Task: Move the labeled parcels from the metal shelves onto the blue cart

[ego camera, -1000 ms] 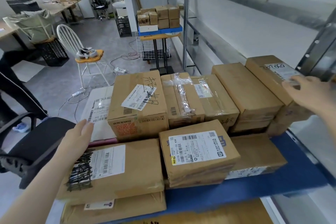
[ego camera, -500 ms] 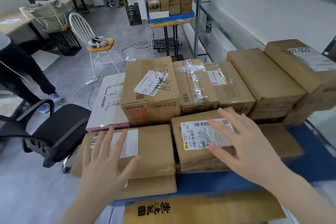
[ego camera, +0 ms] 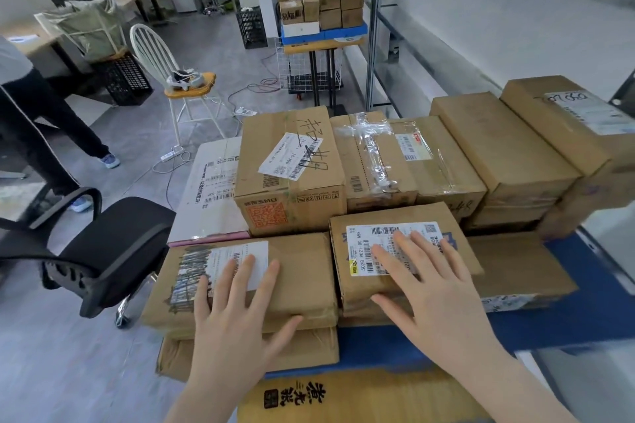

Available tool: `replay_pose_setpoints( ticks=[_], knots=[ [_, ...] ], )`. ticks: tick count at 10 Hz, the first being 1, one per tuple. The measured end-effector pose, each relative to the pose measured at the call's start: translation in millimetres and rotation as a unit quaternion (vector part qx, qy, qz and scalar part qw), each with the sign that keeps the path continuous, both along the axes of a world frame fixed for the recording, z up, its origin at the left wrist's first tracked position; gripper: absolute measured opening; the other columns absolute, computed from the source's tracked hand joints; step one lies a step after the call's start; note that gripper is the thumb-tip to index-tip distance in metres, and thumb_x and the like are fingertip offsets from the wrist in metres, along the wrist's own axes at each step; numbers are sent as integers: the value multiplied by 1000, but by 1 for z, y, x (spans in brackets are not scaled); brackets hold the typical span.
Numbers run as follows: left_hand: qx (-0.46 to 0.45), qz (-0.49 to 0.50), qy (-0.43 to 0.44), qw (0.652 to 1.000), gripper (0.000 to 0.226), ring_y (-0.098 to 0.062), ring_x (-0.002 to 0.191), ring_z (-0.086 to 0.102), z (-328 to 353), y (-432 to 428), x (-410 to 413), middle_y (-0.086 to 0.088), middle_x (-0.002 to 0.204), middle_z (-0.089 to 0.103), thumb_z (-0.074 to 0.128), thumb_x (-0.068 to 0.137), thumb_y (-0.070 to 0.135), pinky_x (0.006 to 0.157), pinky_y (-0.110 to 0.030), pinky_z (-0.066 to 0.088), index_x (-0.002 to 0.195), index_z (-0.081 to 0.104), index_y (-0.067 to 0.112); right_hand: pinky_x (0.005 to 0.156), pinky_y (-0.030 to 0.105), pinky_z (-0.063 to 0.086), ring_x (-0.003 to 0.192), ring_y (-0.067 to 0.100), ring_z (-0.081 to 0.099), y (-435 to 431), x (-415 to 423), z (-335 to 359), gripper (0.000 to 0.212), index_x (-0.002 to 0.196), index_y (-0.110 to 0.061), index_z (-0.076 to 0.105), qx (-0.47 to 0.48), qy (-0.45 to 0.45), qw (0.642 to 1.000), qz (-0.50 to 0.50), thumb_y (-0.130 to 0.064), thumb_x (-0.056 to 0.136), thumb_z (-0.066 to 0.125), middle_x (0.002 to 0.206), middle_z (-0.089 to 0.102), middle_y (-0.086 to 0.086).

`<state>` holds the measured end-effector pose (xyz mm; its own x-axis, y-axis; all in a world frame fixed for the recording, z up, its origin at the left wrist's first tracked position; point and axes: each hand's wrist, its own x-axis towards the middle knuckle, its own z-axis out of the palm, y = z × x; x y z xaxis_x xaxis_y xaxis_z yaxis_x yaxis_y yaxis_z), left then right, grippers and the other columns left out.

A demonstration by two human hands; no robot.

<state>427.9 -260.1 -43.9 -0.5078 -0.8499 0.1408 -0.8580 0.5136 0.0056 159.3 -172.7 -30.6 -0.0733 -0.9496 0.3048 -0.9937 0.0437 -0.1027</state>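
Several brown labeled parcels are packed on the blue cart (ego camera: 567,330) in front of me. My left hand (ego camera: 237,316) lies flat, fingers spread, on a flat parcel with a scribbled label (ego camera: 302,271) at the front left. My right hand (ego camera: 433,288) rests palm down, fingers apart, on the parcel with a white barcode label (ego camera: 457,220) beside it. Behind them stands a taller box with handwriting (ego camera: 288,161), a taped box (ego camera: 405,161) and two long boxes (ego camera: 498,144) at the right. The metal shelves (ego camera: 481,10) run along the right wall.
A black office chair (ego camera: 103,251) stands close to the cart's left side. A person's legs (ego camera: 44,127) are at the far left. A white chair (ego camera: 171,79), cables on the floor and a second cart of small boxes (ego camera: 323,10) lie farther back.
My right hand came off the far right box and moved down onto the barcode-label parcel. My left hand shifted from the parcel's left edge onto its top. The view tilted downward.
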Motion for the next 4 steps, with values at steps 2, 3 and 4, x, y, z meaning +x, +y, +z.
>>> replay_pose_setpoints(
  ticks=[2, 3, 4],
  knots=[
    [-6, -1, 17, 1000, 77, -38, 134, 39, -5, 1, -1, -14, 143, 45, 39, 82, 74, 106, -62, 27, 143, 43, 26, 109, 51, 31, 134, 27, 40, 1, 4, -2, 61, 140, -29, 43, 10, -5, 1000, -15, -58, 86, 43, 144, 46, 6],
    [-14, 1, 36, 999, 79, -37, 136, 37, -4, 3, -2, -12, 145, 44, 39, 80, 76, 109, -60, 24, 143, 42, 28, 109, 50, 30, 135, 27, 39, 2, 5, 0, 63, 140, -30, 43, 7, -10, 1000, -6, -61, 86, 42, 144, 46, 5],
    [-15, -19, 57, 998, 78, -35, 137, 37, -4, 6, -11, -11, 146, 44, 38, 82, 76, 110, -58, 24, 142, 43, 28, 110, 51, 29, 135, 26, 38, 5, 7, 7, 63, 139, -29, 45, 6, -39, 999, 0, -62, 86, 40, 144, 45, 4]
  ],
)
